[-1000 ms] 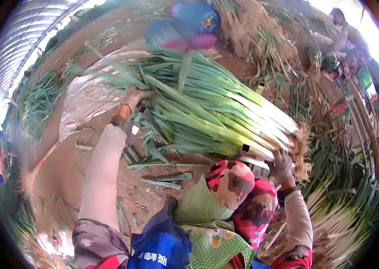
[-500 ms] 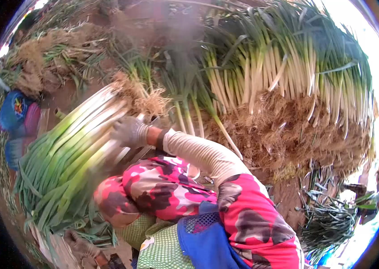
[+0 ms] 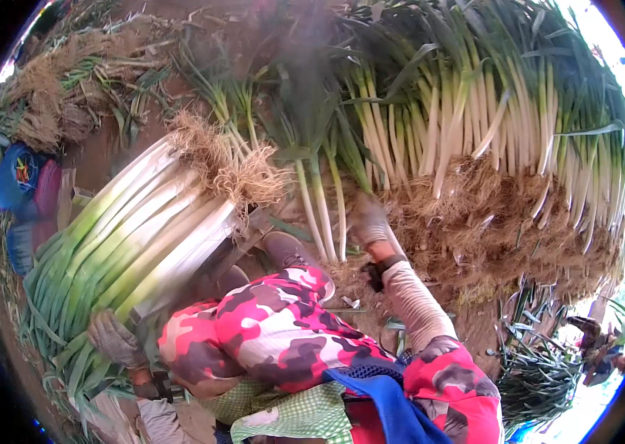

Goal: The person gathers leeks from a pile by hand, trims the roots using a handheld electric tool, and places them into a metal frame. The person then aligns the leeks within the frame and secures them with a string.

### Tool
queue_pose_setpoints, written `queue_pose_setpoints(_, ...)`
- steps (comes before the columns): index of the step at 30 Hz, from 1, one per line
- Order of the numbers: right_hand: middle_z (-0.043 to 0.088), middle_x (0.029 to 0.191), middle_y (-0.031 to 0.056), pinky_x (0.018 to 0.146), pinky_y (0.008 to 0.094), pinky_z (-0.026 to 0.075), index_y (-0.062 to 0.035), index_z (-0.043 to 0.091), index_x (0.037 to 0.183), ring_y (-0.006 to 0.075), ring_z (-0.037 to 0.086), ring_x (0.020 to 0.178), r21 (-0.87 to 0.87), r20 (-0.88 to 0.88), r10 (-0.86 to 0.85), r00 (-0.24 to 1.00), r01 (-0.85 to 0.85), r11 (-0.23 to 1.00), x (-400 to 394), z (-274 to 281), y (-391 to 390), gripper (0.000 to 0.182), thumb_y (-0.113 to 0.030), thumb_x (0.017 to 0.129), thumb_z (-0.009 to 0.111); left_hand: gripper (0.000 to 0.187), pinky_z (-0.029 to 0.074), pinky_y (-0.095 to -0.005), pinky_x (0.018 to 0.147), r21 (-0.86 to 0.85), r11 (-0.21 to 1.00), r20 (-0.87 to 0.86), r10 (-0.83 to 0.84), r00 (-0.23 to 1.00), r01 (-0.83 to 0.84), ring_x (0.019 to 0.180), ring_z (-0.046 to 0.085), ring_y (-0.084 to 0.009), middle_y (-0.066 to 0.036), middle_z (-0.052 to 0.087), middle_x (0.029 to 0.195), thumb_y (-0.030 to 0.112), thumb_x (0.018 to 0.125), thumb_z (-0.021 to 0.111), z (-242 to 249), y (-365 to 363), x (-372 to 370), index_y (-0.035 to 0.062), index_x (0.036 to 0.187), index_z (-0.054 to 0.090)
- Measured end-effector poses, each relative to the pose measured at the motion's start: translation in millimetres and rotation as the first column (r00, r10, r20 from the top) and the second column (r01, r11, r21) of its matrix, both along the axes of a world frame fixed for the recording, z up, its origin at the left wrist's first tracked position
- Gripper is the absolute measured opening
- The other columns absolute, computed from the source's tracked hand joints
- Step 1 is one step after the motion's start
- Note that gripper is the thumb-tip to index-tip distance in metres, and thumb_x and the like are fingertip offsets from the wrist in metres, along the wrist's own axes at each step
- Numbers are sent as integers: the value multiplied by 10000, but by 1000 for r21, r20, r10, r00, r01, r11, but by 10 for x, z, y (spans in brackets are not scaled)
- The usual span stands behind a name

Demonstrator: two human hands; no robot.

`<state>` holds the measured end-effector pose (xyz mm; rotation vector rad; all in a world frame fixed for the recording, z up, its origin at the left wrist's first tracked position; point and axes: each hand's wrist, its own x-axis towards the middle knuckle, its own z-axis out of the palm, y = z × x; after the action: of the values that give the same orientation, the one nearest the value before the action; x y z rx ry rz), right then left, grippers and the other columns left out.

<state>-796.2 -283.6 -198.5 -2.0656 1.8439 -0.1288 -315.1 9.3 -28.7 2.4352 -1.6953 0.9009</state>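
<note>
Head view: my left hand (image 3: 117,340) lay ungripping on the bundle (image 3: 146,222), best pressed gently; blur hid the grip of my right hand (image 3: 369,222).

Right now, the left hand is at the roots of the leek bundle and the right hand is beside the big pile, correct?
Not quite: the head view shows the left hand at the green leaves of the bundle, not its roots. The right hand is beside the big pile, as you say.

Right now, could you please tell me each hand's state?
Left hand: against the leek bunch; grip cannot be told.
Right hand: blurred, at a single leek; grip cannot be told.
</note>
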Motion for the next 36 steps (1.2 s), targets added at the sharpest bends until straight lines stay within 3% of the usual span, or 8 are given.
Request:
queue_pose_setpoints(1, 542, 1169, 172, 834, 439, 489, -61, 469, 1247, 326, 572, 1046, 237, -233, -156, 960, 212, 948, -214, -31, 87, 564, -338, 792, 654, 299, 349, -491, 959, 7, 1000, 10, -8, 1000, 8, 1043, 539, -345, -157, 608, 1013, 221, 928, 407, -8, 6, 15, -1, 978, 601)
queue_pose_setpoints(2, 528, 1192, 190, 824, 489, 476, -62, 394, 1303, 350, 578, 1028, -71, -331, -373, 866, 372, 926, -488, -534, 349, 615, -340, 811, 637, 295, 354, -490, 951, 12, 1000, 20, -16, 1000, 16, 1030, 542, -346, -159, 609, 1006, 218, 928, 410, -18, 3, 26, -2, 978, 600)
queue_pose_setpoints(4, 614, 1036, 170, 717, 469, 503, -80, 399, 1309, 336, 626, 927, 371, -407, -195, 892, 356, 858, -948, -878, 430, 593, -330, 820, 625, 308, 364, -487, 934, 7, 1000, -7, -8, 1000, 8, 1004, 541, -347, -159, 606, 1008, 229, 930, 401, -11, 0, 20, -3, 980, 597)
queue_pose_setpoints(10, 657, 781, 177, 538, 365, 496, 4, 582, 879, 290, 626, 575, 217, 498, -341, 797, 266, 939, -480, -1058, 542, 368, -319, 756, 709, 352, 370, -492, 923, 36, 999, -54, 4, 999, -2, 977, 542, -351, -159, 602, 1023, 271, 940, 368, -4, 10, 60, 8, 997, 596)
queue_pose_setpoints(14, 646, 875, 221, 673, 427, 505, -35, 548, 1077, 362, 643, 791, 129, 135, -307, 942, 290, 948, 104, -1205, 125, 447, -365, 791, 648, 371, 345, -515, 976, 40, 998, 91, -50, 995, 46, 998, 542, -364, -161, 604, 1027, 287, 945, 351, -119, 103, 145, 20, 1009, 601)
queue_pose_setpoints(16, 482, 1267, 279, 959, 482, 367, 24, 477, 1263, 430, 455, 1177, 56, 70, -7, 998, 3, 998, 279, -1570, 227, 722, -562, 844, 524, 377, 316, -538, 1009, 8, 999, -43, 38, 998, -37, 1019, 536, -383, -162, 594, 1043, 305, 939, 352, -161, 172, 82, 32, 1052, 585)
queue_pose_setpoints(23, -49, 1517, 261, 1046, 678, 54, 17, -29, 1457, 495, 29, 1377, 262, -393, -210, 895, 328, 908, 933, -1347, 340, 1229, -748, 684, 543, 180, 384, -490, 812, -56, 998, -127, -41, 991, 35, 790, 527, -331, -132, 569, 858, 200, 847, 481, 239, -198, -132, 40, 846, 564)
queue_pose_setpoints(36, 222, 1477, 234, 951, 452, 449, -17, -43, 1460, 334, 340, 1328, 470, -227, -305, 925, 378, 797, 504, -1047, 187, 1303, -452, 584, 819, 179, 376, -449, 754, -165, 983, -81, -92, 992, 78, 727, 492, -303, -111, 517, 743, 227, 820, 506, 291, -244, -204, 66, 747, 535)
